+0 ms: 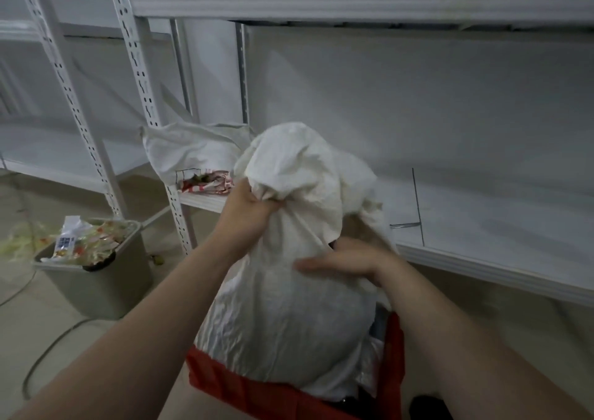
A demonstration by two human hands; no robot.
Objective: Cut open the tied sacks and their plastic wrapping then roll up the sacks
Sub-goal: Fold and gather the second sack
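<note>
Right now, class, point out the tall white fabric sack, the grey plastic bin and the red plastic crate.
white fabric sack (pixel 289 307), head view, on its bulging front.
grey plastic bin (pixel 96 288), head view, on its front wall.
red plastic crate (pixel 221 378), head view, on its near wall.

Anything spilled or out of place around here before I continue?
Yes. The grey bin overflows with plastic wrappers, some on the floor beside it. On the shelf, packets poke out of a slumped open sack.
</note>
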